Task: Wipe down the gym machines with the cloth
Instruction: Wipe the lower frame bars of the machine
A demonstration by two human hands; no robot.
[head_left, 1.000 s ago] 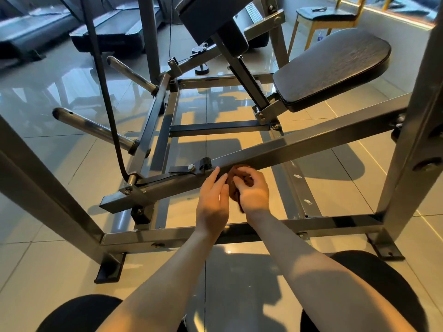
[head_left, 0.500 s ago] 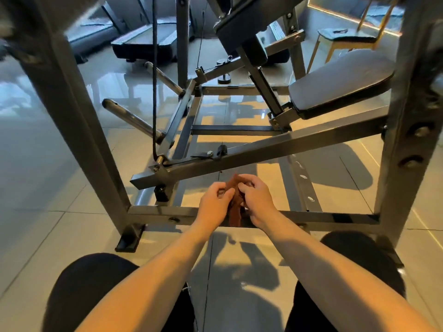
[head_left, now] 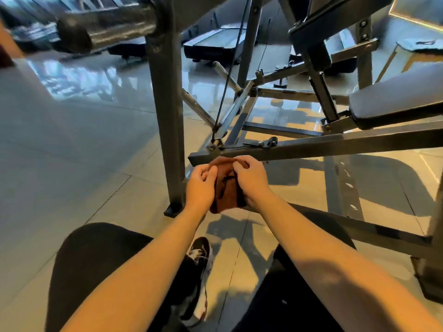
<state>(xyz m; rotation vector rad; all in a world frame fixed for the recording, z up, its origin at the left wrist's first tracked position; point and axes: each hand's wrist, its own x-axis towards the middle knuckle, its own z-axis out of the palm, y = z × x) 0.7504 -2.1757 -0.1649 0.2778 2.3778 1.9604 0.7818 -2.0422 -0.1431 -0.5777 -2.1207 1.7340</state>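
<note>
Both left hand [head_left: 200, 188] and right hand [head_left: 251, 182] pinch the cloth [head_left: 226, 190], now nearer the bar end [head_left: 200, 156].

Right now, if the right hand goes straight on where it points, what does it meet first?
Likely the slanted frame bar just past the cloth the right hand grips; depth unclear.

The cloth [head_left: 226, 188] sits between the left hand [head_left: 200, 186] and right hand [head_left: 251, 180], just below the near end of the slanted frame bar [head_left: 335, 143]. An upright post [head_left: 167, 116] stands left of them; the seat pad [head_left: 395, 99] lies behind to the right.
</note>
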